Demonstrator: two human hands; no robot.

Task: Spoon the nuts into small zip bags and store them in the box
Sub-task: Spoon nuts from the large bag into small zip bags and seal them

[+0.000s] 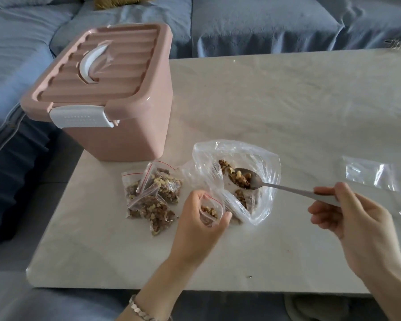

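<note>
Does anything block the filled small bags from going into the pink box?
Yes. The pink plastic storage box has its ribbed lid on, with the white front latch down; the nut-filled zip bags lie near it.

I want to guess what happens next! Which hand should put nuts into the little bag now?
The right hand. It holds the spoon, loaded with nuts, over the big bag. The left hand is busy holding the small zip bag open close by.
</note>
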